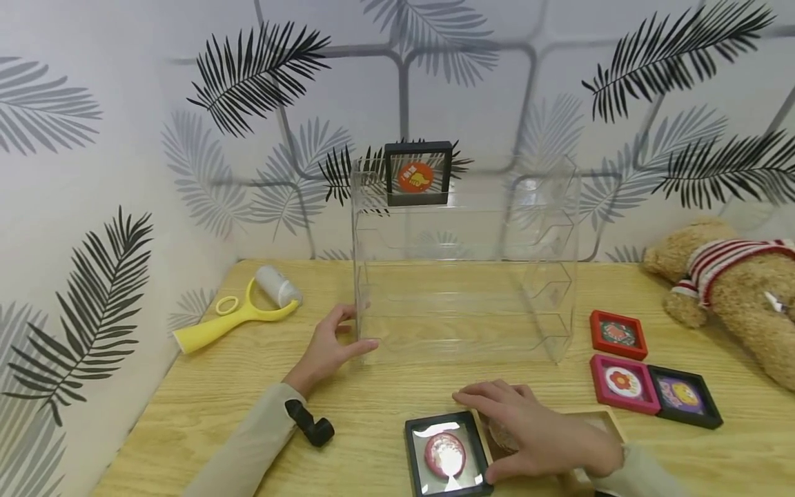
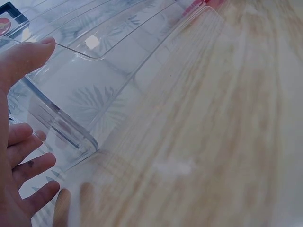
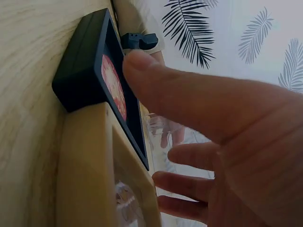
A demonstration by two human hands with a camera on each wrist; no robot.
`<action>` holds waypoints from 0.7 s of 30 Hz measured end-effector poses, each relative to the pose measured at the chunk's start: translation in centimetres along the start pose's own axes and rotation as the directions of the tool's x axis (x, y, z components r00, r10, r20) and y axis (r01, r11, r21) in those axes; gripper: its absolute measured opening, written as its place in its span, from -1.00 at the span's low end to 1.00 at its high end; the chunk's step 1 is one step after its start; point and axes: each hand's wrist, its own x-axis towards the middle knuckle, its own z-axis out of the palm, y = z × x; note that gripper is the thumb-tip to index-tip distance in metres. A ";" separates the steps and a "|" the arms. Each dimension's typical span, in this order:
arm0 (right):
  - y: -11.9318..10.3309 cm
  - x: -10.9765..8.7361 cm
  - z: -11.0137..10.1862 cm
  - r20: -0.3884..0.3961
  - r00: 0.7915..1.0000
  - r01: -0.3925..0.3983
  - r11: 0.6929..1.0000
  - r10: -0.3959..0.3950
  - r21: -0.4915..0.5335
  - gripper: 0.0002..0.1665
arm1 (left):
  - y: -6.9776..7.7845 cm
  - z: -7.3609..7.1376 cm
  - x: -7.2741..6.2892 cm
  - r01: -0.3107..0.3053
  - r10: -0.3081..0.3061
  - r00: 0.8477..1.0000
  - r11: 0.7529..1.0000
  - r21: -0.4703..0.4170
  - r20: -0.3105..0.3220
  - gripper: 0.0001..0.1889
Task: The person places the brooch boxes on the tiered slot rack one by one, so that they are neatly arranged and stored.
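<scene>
As the head camera looks down on a wood-grain table, a clear acrylic rack with tiered shelves stands at centre, a square black frame with an orange disc on its top tier. The left hand is at the rack's left side, thumb and fingers spread wide. The right hand hovers loosely over a square beige frame, its thumb at the edge of a square black frame with a round red piece, lying flat in front of the rack.

In the left wrist view, thumb and fingers stand well apart near the rack's clear edge; whether they press on it cannot be told.

In the right wrist view, the thumb extends over the red-pieced frame, which touches the beige one; the hand grips nothing.

The step in hand looks like reaching for a frame while the left hand minds the rack; the next move probably calls for the right thumb and fingers to close on the red-pieced frame's rim and lift it without dragging its beige neighbour
</scene>
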 end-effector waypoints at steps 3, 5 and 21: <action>-0.2 0.0 0.4 0.008 1.000 0.000 1.000 0.000 -0.018 0.16 | 0.3 0.1 0.1 0.007 -0.007 1.000 1.000 -0.002 -0.003 -0.42; -0.3 0.0 0.5 0.010 1.000 -0.004 1.000 0.005 -0.026 0.21 | 1.1 0.1 -0.1 0.014 -0.014 1.000 1.000 -0.004 0.000 -0.43; -0.6 0.8 1.9 -0.077 0.995 0.048 0.987 -0.060 -0.150 0.16 | 0.0 0.0 0.3 0.030 -0.030 1.000 0.999 0.015 -0.005 -0.39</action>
